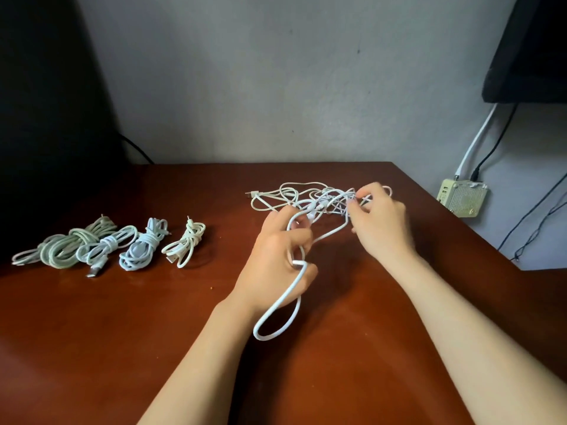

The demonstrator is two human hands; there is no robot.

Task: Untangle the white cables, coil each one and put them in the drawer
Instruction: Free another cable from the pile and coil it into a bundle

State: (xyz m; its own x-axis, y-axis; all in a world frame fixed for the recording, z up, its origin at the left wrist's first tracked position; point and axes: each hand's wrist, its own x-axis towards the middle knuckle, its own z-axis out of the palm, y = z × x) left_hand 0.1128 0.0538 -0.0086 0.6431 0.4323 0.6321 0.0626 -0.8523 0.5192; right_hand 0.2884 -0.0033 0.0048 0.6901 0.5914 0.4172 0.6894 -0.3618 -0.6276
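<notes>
A tangle of white cables (294,194) lies on the brown table (122,332) towards its far right corner. My left hand (276,259) grips one white cable, and a loop of that cable (276,317) hangs down below the hand. Just to the right, my right hand (380,225) pinches strands at the tangle's right side with curled fingers. Several coiled cables lie in a row at the left: a greenish one (64,246), a white one (104,246), a pale blue one (144,246) and a small white one (185,243). No drawer is in view.
A dark object fills the back left corner beside the table. Beyond the table's right edge, a small cream box (463,197) with cables plugged in hangs on the wall under a black screen (534,50). Bare wood stretches along the table's front.
</notes>
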